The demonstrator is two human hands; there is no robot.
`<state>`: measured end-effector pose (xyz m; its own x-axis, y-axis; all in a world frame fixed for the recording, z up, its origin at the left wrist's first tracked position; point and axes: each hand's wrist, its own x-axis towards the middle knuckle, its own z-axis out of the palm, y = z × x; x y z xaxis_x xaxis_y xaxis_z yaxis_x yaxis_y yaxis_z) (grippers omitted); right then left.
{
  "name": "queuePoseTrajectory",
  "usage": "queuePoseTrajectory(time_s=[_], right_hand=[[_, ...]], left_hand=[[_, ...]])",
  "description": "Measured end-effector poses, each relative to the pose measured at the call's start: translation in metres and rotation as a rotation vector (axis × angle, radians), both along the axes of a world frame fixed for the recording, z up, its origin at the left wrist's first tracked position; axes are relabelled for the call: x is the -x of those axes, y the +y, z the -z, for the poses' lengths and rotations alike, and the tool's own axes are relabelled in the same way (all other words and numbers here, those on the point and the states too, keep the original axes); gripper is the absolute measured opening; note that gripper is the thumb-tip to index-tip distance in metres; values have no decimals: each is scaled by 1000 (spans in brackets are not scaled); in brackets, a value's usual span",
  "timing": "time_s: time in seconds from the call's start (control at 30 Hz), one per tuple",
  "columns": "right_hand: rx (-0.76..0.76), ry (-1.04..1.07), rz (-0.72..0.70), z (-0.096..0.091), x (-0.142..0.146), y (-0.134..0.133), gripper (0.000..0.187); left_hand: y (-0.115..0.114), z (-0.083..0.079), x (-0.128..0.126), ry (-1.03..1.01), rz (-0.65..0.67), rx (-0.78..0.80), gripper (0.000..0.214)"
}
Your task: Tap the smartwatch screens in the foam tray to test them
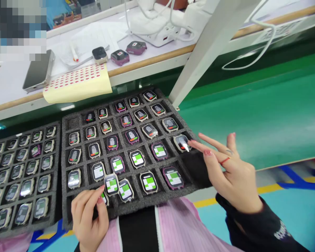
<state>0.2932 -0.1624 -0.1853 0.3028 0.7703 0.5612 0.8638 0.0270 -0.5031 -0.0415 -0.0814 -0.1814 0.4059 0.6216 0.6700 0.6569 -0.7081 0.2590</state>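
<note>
Foam tray of smartwatches rests on the person's lap, near edge toward the body. Left hand sits at the tray's near edge, thumb and forefinger pinching a lit watch there. Right hand is at the tray's right side, fingers spread, forefinger tip touching the screen of a watch at the right edge. Second tray lies to the left.

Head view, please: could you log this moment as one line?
left hand: lifts watch | right hand: fingertip on corner watch | foam tray: watches lit
</note>
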Motion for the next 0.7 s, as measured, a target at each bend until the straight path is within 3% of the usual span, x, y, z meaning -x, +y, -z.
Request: queuePoseTrajectory(time_s=[0.17,0.37,0.57,0.7], right_hand=[[44,-21,-66,-8,-12,24,31],[71,-70,-105,0,-21,51,35],[37,14,22,17,-13,46,36],[90,133,132,32,-14,32,44]], left_hand=[[0,3,5,-36,-1,-2,35],[-3,10,18,-125,-99,-8,33],[-11,12,23,-156,-285,80,21],[-9,14,18,-115,-310,47,17]])
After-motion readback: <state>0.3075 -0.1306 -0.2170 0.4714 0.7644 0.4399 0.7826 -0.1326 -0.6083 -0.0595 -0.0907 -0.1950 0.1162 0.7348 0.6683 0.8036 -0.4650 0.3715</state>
